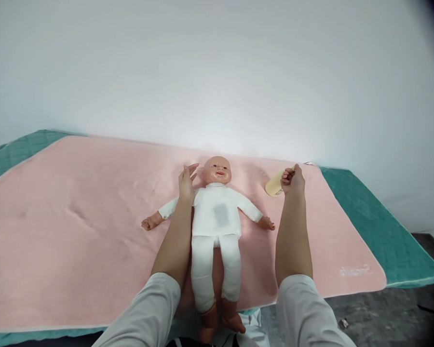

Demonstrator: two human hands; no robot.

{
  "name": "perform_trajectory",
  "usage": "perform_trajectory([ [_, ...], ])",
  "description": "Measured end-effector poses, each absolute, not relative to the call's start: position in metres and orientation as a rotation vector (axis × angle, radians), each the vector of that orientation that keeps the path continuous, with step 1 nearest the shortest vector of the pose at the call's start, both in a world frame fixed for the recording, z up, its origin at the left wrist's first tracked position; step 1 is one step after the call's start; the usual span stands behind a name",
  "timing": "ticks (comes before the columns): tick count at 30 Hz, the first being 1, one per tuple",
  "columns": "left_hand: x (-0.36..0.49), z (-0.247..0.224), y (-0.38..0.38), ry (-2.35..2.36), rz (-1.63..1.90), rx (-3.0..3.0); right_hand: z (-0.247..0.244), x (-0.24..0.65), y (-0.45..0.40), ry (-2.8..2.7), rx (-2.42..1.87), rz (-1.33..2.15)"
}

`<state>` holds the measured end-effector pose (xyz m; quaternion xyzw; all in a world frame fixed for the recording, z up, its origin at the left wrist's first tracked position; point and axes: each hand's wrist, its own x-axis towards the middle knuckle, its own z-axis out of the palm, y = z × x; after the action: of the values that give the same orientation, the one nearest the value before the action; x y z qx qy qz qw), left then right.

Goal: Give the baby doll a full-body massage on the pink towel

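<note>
A baby doll (pixel 217 207) in white cloth lies on its back, face up, arms spread, with a grey patch on its chest. My left hand (pixel 187 183) is beside the doll's head, above its shoulder, fingers apart and holding nothing. To the right of the doll, my right hand (pixel 292 179) is closed at the top end of a pale yellow bottle (pixel 274 185), which is tilted over the pink mat. My fingers hide the bottle's top.
The pink mat (pixel 75 241) lies over a green quilted pad (pixel 379 231) that shows at both sides. A pale wall (pixel 217 72) rises behind it. Grey floor (pixel 369 313) with a small object (pixel 343 323) shows at lower right.
</note>
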<state>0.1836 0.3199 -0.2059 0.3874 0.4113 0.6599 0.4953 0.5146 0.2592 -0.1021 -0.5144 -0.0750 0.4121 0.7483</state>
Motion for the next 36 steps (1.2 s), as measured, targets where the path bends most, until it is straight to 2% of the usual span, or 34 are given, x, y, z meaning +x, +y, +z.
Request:
perform_trajectory([
  [36,0.184,-0.204,0.316,1.031,1.571,0.97,-0.113,0.509,0.264,-0.257,-1.186,0.855],
])
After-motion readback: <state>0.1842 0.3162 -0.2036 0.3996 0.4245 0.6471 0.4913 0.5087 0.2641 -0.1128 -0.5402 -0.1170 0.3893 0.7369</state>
